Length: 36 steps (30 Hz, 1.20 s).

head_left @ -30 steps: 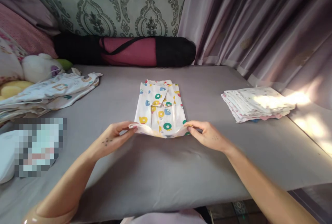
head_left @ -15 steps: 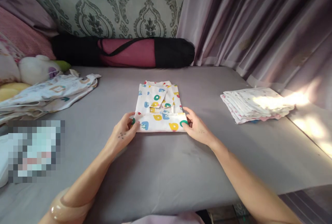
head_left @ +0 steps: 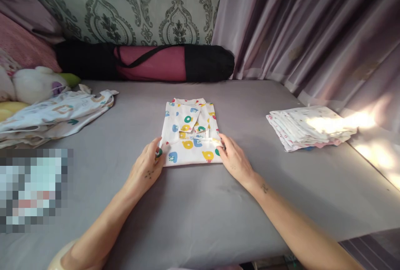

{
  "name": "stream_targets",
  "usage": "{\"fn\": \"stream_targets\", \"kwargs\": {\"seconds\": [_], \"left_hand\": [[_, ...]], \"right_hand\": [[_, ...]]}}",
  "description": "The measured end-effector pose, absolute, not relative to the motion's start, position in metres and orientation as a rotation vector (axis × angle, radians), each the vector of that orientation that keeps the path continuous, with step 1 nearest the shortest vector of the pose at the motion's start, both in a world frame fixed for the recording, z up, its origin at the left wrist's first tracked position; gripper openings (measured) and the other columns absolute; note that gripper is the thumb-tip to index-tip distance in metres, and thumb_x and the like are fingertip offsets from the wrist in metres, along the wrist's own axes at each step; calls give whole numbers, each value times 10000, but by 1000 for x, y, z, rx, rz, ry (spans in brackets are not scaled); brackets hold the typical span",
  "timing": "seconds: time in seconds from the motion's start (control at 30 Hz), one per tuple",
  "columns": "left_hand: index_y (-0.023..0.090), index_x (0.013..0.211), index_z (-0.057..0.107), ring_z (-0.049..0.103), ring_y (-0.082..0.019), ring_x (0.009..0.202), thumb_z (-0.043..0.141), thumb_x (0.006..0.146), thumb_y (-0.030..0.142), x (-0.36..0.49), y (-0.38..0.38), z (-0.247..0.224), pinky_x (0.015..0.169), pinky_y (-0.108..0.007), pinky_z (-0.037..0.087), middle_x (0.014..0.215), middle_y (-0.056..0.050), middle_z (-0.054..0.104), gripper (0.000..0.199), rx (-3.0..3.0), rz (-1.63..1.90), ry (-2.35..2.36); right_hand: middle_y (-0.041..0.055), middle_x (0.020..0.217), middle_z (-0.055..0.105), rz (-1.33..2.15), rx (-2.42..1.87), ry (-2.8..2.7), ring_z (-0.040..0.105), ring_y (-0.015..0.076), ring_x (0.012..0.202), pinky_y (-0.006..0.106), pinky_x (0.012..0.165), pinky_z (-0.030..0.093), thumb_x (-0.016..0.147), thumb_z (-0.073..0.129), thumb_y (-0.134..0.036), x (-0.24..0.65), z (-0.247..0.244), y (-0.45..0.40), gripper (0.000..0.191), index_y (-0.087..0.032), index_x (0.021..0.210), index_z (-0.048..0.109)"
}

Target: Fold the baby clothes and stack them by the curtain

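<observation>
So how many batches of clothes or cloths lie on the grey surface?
3: the printed garment in the middle, a loose heap at the left, and a folded stack at the right. The pixelated patch may hide more.

no legible text, labels, numbers, signs

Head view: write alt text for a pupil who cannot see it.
The left hand and right hand touch opposite sides of a folded white garment with colourful prints on a grey surface. Folded cloths lie stacked at right, loose clothes at left.
</observation>
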<state>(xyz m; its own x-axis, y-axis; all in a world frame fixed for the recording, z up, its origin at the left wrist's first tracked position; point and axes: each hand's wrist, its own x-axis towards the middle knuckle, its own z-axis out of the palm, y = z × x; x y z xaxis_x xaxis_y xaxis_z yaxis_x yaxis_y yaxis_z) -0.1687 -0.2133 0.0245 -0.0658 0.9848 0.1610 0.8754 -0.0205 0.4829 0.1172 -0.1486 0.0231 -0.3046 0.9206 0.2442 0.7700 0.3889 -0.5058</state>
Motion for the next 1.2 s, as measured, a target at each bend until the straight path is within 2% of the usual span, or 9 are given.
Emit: {"fn": "stream_targets", "kwargs": {"seconds": [0.27,0.4,0.47,0.53,0.6,0.7,0.9,1.03,1.2], "left_hand": [[153,1330,449,601,-199,771,393,910,262,-166,-217,30,678,-348,517,1053,-123,570,437,1904,685,2158],[142,1323,482,609,-249,985,378,951,267,-165,-214,33,820,-404,525,1184,-177,552,406,2005,852,2206],[156,1348,482,547,-272,1171,354,979,273,-159,-211,33,973,-443,463,1275,-176,547,408,2254,857,2064],[203,1397,463,401,-287,1352,353,995,304,-150,-210,32,1109,-485,333,1408,-136,499,429,2522,704,1847],[269,1446,423,245,-296,1446,369,998,370,-142,-210,29,1173,-525,192,1515,-73,404,462,2688,518,1686],[339,1498,316,173,-293,1471,356,1000,445,-136,-211,22,1184,-546,106,1566,-26,322,511,2740,351,1583],[392,1514,204,168,-275,1474,308,1011,463,-142,-209,19,1181,-527,142,1588,5,260,518,2648,257,1514],[407,1502,239,163,-262,1476,288,1016,458,-144,-208,21,1185,-524,132,1591,25,248,491,2600,267,1495],[318,1475,371,201,-246,1468,265,1020,438,-147,-207,16,1190,-491,164,1578,-10,286,483,2503,287,1648]], "right_hand": [[111,1071,644,373,-1588,-2131,659,255,901,399,750,557,925,443,-284,121,21,-145,397,-187,1305,507],[135,1131,639,196,-1509,-2119,653,256,989,399,821,552,971,351,-230,121,29,-148,388,-186,1312,531],[136,1300,580,116,-1310,-2267,575,268,1177,437,962,497,996,324,-234,117,36,-153,410,-202,1364,500],[99,1475,447,111,-1060,-2502,391,276,1369,502,1104,366,1010,330,-270,111,43,-157,443,-225,1441,420],[63,1569,302,156,-903,-2700,196,279,1460,556,1163,238,1014,342,-320,107,47,-161,495,-241,1502,318],[46,1597,219,260,-892,-2830,105,267,1480,563,1181,178,1016,340,-358,106,45,-163,540,-259,1536,232],[16,1606,169,384,-944,-2877,64,244,1484,530,1201,131,1020,328,-367,111,36,-159,551,-287,1546,185],[15,1606,170,423,-946,-2880,73,251,1483,533,1201,124,1019,328,-375,110,37,-159,552,-291,1546,188],[19,1604,180,463,-952,-2883,76,248,1484,532,1203,101,1024,306,-389,110,38,-157,539,-293,1544,202]]}}
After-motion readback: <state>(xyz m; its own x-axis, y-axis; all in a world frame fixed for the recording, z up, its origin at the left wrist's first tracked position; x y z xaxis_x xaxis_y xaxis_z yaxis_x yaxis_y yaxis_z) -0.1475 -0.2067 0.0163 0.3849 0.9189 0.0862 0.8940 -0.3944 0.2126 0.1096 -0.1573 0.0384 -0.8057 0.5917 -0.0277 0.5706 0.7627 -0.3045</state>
